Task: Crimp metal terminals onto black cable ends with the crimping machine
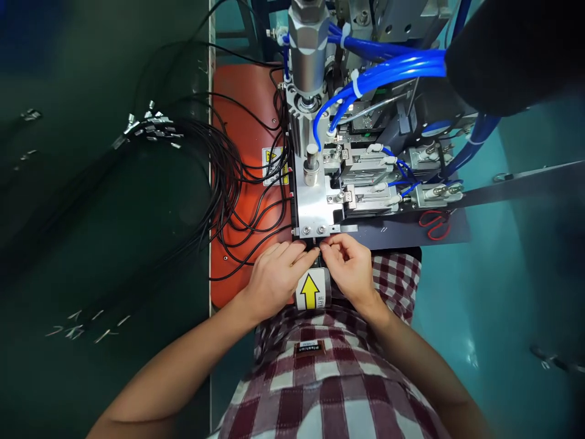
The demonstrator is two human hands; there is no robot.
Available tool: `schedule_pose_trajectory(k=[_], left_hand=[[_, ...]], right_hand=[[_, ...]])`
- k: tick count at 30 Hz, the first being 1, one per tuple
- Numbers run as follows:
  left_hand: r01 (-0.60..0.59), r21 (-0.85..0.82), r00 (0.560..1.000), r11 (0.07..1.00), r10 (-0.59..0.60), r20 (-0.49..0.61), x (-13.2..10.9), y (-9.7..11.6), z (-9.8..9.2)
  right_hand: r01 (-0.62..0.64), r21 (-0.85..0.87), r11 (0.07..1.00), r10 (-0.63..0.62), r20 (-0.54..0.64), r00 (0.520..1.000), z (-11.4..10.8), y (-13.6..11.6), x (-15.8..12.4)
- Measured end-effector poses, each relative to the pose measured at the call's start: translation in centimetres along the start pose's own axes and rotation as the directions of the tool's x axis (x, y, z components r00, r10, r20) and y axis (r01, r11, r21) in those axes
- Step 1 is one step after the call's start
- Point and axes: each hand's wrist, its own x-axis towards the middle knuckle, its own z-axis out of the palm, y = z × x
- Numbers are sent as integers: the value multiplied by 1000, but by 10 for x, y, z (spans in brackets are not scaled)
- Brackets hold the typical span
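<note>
My left hand is at the front end of a metal press machine, its fingers curled and its thumb stretched toward the middle. Opposite it, my right hand is closed in a pinch, thumb against forefinger. The fingertips of both hands nearly meet just below the two bolts on the machine's front plate. Whatever they grip there is too small and hidden to make out. A white label with a yellow arrow lies right below the hands. Black cables run into the machine's left side.
An orange-red base plate lies left of the machine. Silver connector ends of bundled cables rest on a dark green surface. Blue air tubes arch above pneumatic cylinders. Red-handled scissors lie on the right.
</note>
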Motion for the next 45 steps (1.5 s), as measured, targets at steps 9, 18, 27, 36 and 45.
schedule_pose_trajectory(k=[9, 18, 27, 36, 45], left_hand=[[2, -7, 1000, 1000, -2, 16, 0, 0, -1], [27, -31, 999, 999, -26, 47, -2, 0, 0], [71, 128, 989, 989, -87, 117, 1, 13, -10], [146, 66, 968, 987, -157, 197, -7, 23, -4], [190, -47, 978, 981, -185, 94, -6, 17, 4]], right_hand=[[30, 120, 992, -20, -85, 996, 1, 7, -6], [-423, 472, 774, 363, 218, 906, -2, 8, 6], [-386, 435, 813, 343, 177, 922, -11, 12, -9], [-16, -69, 998, 16, 8, 1000, -10, -6, -17], [-277, 309, 910, 218, 211, 953, -12, 9, -4]])
